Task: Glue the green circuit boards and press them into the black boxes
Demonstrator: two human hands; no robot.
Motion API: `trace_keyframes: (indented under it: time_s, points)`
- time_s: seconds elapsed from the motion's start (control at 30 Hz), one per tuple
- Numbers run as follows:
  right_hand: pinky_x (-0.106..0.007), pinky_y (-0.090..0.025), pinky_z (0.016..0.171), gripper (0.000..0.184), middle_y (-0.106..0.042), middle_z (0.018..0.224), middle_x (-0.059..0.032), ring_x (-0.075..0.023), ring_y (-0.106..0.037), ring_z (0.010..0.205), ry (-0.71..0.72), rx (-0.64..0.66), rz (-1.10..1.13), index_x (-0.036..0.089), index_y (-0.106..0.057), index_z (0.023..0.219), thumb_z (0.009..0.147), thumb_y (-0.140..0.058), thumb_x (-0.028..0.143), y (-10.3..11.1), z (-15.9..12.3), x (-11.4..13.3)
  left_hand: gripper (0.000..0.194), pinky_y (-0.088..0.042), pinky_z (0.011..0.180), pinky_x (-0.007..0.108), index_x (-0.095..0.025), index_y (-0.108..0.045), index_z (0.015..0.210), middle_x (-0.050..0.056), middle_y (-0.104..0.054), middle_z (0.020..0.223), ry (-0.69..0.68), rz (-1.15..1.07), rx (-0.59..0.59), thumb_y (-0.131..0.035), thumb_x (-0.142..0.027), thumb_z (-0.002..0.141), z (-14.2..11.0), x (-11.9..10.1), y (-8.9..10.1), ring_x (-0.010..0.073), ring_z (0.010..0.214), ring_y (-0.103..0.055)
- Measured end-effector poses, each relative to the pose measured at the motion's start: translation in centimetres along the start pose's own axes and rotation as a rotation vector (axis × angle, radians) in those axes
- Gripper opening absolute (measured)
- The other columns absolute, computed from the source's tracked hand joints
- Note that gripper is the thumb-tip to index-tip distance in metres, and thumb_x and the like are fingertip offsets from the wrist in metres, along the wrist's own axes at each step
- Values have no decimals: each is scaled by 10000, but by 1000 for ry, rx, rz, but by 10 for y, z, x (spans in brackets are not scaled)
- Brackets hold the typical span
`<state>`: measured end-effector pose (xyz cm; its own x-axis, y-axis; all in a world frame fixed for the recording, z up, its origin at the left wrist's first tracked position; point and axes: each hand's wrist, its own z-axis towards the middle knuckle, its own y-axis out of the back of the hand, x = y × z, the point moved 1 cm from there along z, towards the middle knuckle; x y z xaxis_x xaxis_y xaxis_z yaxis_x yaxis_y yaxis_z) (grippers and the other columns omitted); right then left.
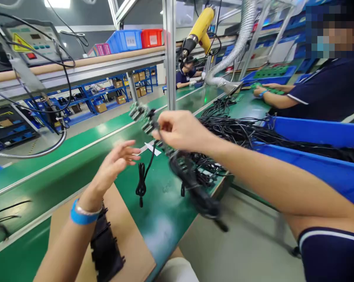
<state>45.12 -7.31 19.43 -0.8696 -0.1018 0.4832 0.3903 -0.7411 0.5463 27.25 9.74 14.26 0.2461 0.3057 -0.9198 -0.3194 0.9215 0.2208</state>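
Observation:
My right hand [181, 129] is raised over the green conveyor belt [77, 156] and pinches a black cable [146, 172] joined to a small green circuit board [141, 115]; the cable hangs down in a bundled loop. A blurred black bundle of cables [194, 184] trails below my right forearm. My left hand [116, 162], with a blue wrist strap [81, 215], hovers just left of the hanging cable with fingers spread and nothing in it.
Black plastic parts [106, 250] lie on a cardboard sheet [129, 231] near me. A pile of black cables [241, 129] spills from a blue bin [320, 133] at right. A co-worker's hand [263, 91] rests on green boards. A yellow heat gun [198, 31] hangs overhead.

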Motion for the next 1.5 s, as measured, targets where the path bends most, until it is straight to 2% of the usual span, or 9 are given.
trace_keyframes:
  time_s: [0.2,0.4,0.57,0.7,0.93,1.1,1.2,1.33,1.5]
  points:
    - [-288,-445,656,119,-628,824,-57,-167,-563,729,173,250,5,148,-623,798,777,-694,241,-52,-35,19,418,-613,800,410,-169,-661,1046,72,-730,998,221,-249,-7,-768,-470,776,2,19,-36,283,938,-713]
    - [-367,-535,896,606,-659,1234,-99,-238,-645,1057,-58,456,207,192,-630,1273,735,-738,450,-25,-69,-66,479,-616,824,487,-175,-652,1085,73,-744,1010,207,-368,-191,-832,-296,658,-26,43,-25,301,957,-715]
    - [-318,-540,626,504,-741,891,-73,-235,-682,740,-129,733,71,180,-722,1090,648,-813,403,-44,-121,-115,494,-592,900,481,-214,-625,1109,82,-692,1197,96,-397,-227,-835,-289,669,-52,56,-22,315,1107,-670]
    - [-303,-440,519,144,-655,652,-8,-178,-581,576,-66,684,13,212,-713,798,776,-696,353,-25,-108,-98,463,-538,987,501,-234,-616,1128,97,-648,1276,-32,-334,-214,-816,-339,723,-67,56,-29,349,1242,-592]
    - [-307,-393,522,158,-610,671,3,-157,-487,570,110,572,-127,254,-654,789,856,-633,396,47,-35,-39,534,-439,1087,582,-357,-593,1179,30,-595,1353,-309,-286,-231,-845,-349,708,-68,23,-26,347,1298,-549]
    - [-333,-504,761,485,-682,1111,-89,-219,-627,879,32,605,-33,189,-644,1198,721,-682,269,-28,-60,-48,432,-450,1053,622,-271,-615,994,61,-643,1248,-300,-225,-128,-882,-342,661,-65,-1,-7,367,1232,-598]
    - [-287,-488,704,299,-689,942,-51,-174,-606,771,51,632,67,179,-695,1014,737,-636,273,-71,-78,-59,430,-478,1011,619,-236,-603,921,102,-620,1298,-217,-192,-11,-906,-335,633,-67,-7,0,386,1230,-597]
    - [-320,-485,741,166,-644,836,-58,-193,-581,792,68,504,156,176,-608,759,768,-630,340,-80,-81,-57,485,-486,986,623,-218,-586,852,120,-618,1302,-170,-188,40,-946,-353,556,-68,-10,3,411,1219,-598]
    - [-374,-499,906,530,-567,1304,-124,-228,-586,1085,116,469,353,193,-508,1269,756,-624,252,-85,-77,-36,599,-480,979,646,-214,-531,789,129,-641,1244,-175,-186,-69,-956,-460,446,-54,-8,1,445,1235,-572]
